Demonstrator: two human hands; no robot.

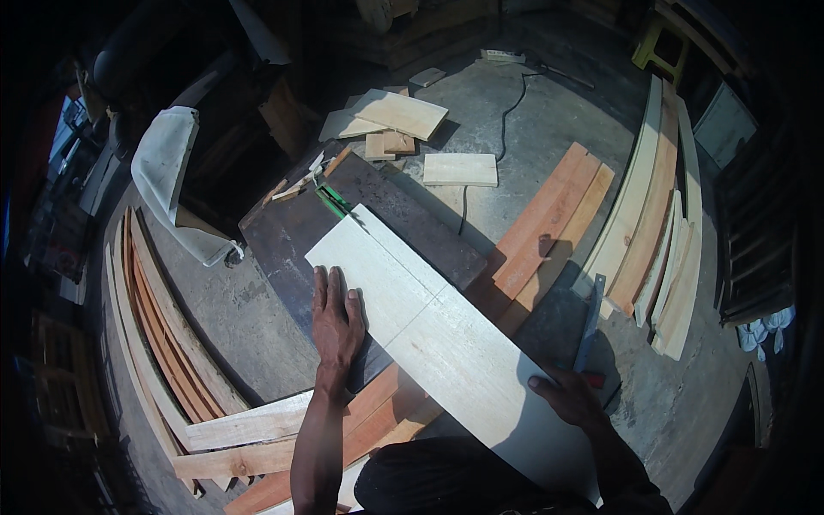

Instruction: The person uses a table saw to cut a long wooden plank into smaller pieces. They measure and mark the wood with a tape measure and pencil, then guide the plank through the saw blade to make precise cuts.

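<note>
The pale board (412, 300) lay slantwise over the dark counter (412, 210), its far end near a narrow green piece (330, 201) and its near end down by the person's dark-clothed lap. Two thin dark lines crossed on its face, one running lengthwise and one straight across.

The left hand (337, 330) rested at the board's left edge, near the far end, its fingers stretched out flat and close together — holding nothing — with the thumb against the edge. The right hand (568, 395) gripped the opposite edge nearer the body, thumb on top; its other fingers were mostly hidden.

A few wood scraps (294, 187) sat by the counter's far left corner. Reddish planks (549, 223) reached out past the board's right side, with a metal strip (592, 318) just beyond them. On the concrete floor (468, 103) ahead were a short pale block (461, 170), a heap of offcuts (399, 114) and a black cord (505, 120).

Farther out, long planks stood in two groups — one bundle on the left (159, 318), another on the right (639, 206) — and a yellow-green stool (663, 45) was at the upper right.
</note>
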